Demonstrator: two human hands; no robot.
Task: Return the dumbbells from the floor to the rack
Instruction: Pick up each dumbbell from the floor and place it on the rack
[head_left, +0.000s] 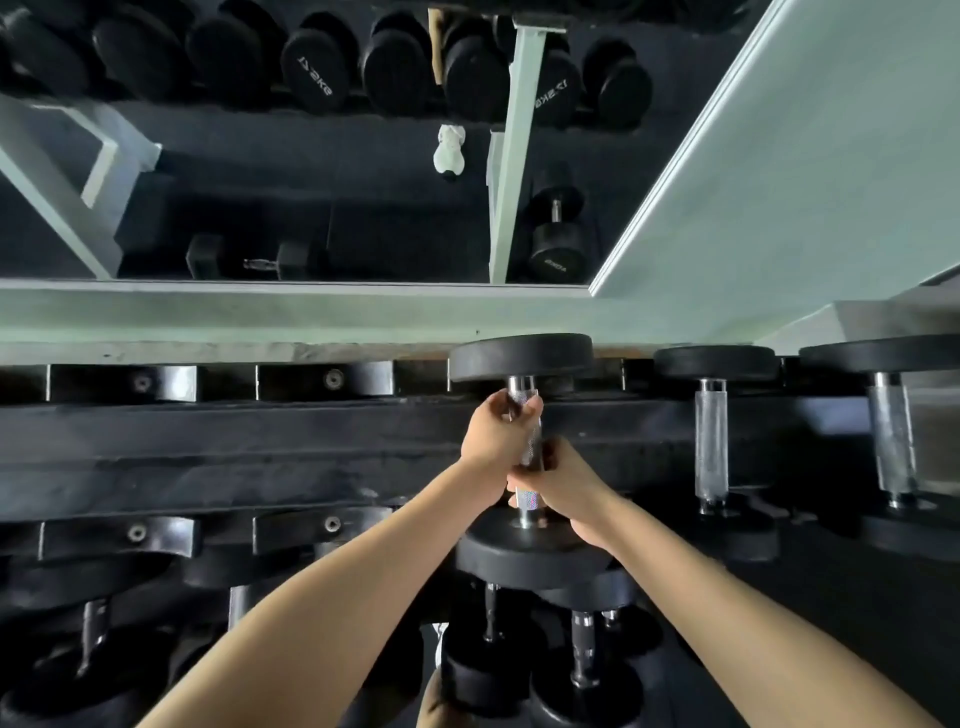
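Note:
A black round-headed dumbbell with a knurled chrome handle lies across the top tier of the black rack, its far head by the wall ledge and its near head toward me. My left hand is wrapped around the far part of the handle. My right hand grips the near part of the same handle. Two more dumbbells sit in the cradles to the right.
Unfilled black cradles line the rack's top tier to the left. Lower tiers hold several dumbbells. A mirror above the pale ledge reflects more dumbbells. A pale wall stands at the right.

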